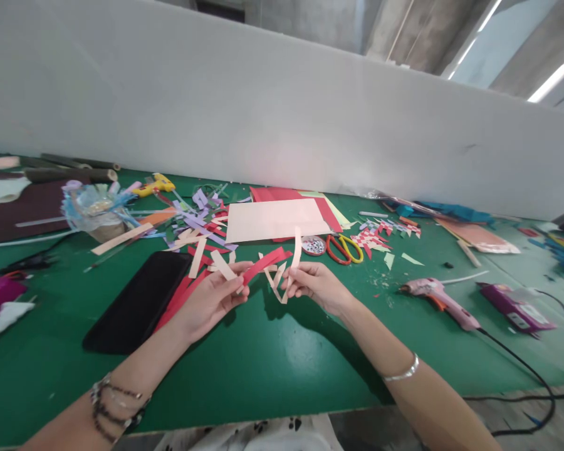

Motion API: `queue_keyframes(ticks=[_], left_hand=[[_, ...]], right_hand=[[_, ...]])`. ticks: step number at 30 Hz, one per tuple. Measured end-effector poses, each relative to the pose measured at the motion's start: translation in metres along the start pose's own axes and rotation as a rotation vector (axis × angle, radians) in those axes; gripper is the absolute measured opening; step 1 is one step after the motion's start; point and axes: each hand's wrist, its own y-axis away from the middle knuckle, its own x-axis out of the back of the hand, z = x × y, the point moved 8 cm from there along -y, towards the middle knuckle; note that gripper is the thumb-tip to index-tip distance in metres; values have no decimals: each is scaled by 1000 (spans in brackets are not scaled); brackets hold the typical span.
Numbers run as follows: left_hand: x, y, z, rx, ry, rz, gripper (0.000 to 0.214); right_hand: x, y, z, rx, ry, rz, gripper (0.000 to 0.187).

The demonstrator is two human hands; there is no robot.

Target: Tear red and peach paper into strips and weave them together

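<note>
My left hand [220,294] is closed on a red paper strip [264,265], which slants up to the right from the fingers. A pale paper strip [222,265] also sticks up from that hand. In a pinch, my right hand [318,285] holds a pale pink paper strip [297,250], standing nearly upright. Between the hands hang folded, zigzag pale strips [275,289]; which hand bears them I cannot tell. Below and left of my left hand, red strips [181,297] lie beside a black phone-like slab [134,300]. A pale pink sheet [275,220] lies beyond both hands.
Scissors [344,249] with red and yellow handles lie past my right hand. A pink glue gun [442,302] and its cord lie right, near a purple box [514,307]. Purple paper scraps [200,219] and a yellow glue gun [156,185] lie left. A white partition [282,113] stands behind.
</note>
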Motion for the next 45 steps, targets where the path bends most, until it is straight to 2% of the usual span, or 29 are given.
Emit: queue_keyframes(ticks=[6,20,31,37,41,45], left_hand=[[-4,1,1,-1,-56,5,27],[-6,2,1,-55,-209,-34,24],[-7,2,0,-54,-205,-78,22],[-3,2,3,-104,-189,-55,20],[-6,3,3,-91,-203,-87,18],[-7,3,5,-104,-206,-89,15]], right_hand=[[7,-3,4,-5,-97,78,28],[23,-4,2,0,-87,232,29],[24,-6,6,-3,95,208,34],[28,-7,9,4,66,246,38],[31,-5,-1,109,125,295,38],[43,4,-22,318,159,458,34]])
